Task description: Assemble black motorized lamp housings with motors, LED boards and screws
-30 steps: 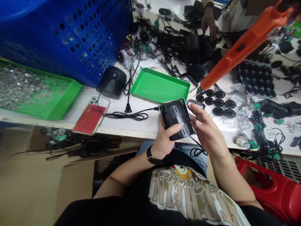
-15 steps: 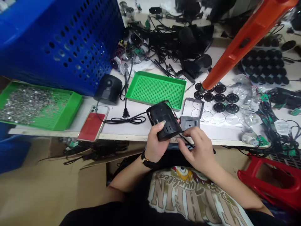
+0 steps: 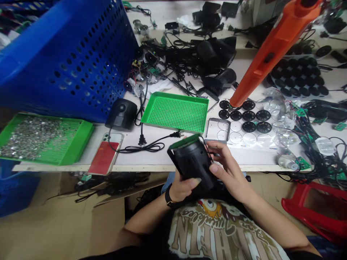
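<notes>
The left hand cups a black housing from beneath, its fingers wrapped around the underside, while the right hand grasps the other side, fingertips curled against the shell beside a thin dark wire. Both hands are closed on it, with no release in either. The housing is held in the air just in front of the green tray, tilted with its open end upward, where a green board sits at the rim; whether that board is seated or only resting there cannot be told from this angle. The work in hand is this two-handed handling of the housing at its open end. Just right of the tray lies a metal frame, with black discs and clear discs beyond it. Left of the tray stand a black dome unit and a phone, and a power plug lies just in front.
</notes>
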`<state>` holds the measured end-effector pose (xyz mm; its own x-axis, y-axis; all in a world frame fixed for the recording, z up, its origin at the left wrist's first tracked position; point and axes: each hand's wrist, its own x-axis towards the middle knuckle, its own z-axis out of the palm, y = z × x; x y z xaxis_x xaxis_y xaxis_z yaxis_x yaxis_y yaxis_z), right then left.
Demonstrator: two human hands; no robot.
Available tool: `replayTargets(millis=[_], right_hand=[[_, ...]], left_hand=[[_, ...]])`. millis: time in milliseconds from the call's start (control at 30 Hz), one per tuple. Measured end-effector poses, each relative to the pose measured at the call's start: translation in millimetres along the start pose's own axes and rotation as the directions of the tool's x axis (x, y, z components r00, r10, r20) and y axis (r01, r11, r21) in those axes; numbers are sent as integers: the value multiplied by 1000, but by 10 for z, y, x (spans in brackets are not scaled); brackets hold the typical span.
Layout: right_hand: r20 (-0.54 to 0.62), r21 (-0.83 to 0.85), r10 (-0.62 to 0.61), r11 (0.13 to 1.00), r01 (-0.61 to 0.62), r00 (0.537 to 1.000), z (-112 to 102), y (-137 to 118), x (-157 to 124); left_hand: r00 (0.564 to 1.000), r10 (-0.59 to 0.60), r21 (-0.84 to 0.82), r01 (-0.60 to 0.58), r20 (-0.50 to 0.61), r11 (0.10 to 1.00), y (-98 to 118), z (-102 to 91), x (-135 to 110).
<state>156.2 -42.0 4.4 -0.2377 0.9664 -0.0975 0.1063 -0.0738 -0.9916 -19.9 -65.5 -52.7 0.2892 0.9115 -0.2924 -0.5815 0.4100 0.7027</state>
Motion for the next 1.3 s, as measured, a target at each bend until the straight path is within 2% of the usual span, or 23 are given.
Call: replayTargets(millis=[100,167,233,367,433,533,600,667,800,900,1000,1100,1200,1300], right_hand=[[108,105,88,990,-99,990,-20,-30,27],[148,148,125,978,-147,981,-29,-37,23],[129,202,147,964,-171,981,-25,-29,5],[15,273,142,952,-140,990,1,-1,-31],[-18,229,155,962,-147,988,-11,17,-34],[-2,90,176,980,-175,984,-98,56,-16],[21,18,147,989,-147,989,-191,80,10],[-9,2,104,995,-104,995,-286,86,49],[-192,8,27,1000,-26,981,-411,26,151],[-313,-38,-107,994,100,944,-457,-75,269],[-399,-153,-248,967,202,883,-482,-192,513],[-415,-248,-361,928,279,835,-479,-302,910],[-365,-227,-358,929,291,859,-440,-421,1281],[-382,-136,-328,945,298,864,-346,-553,1359]], left_hand=[[993,57,182,-75,102,980,-71,3,-95],[989,73,205,-99,130,974,-92,46,-125],[989,55,173,-79,138,982,-100,98,-133],[994,-16,126,2,112,992,-79,197,-121],[994,-74,74,68,81,995,-57,245,-115],[988,-149,-62,150,33,987,-34,303,-101],[989,-148,-119,148,9,982,-33,321,-83],[993,-114,-133,110,-20,985,-35,319,-62],[998,-60,-143,55,-34,988,-17,282,-42],[999,-51,-155,48,-18,987,2,235,-54],[998,-69,-151,68,-2,986,2,169,-70],[997,-81,-157,81,6,984,-8,106,-79],[998,-64,-171,59,-25,984,-6,68,-96],[997,-55,-188,44,-54,981,17,51,-123]])
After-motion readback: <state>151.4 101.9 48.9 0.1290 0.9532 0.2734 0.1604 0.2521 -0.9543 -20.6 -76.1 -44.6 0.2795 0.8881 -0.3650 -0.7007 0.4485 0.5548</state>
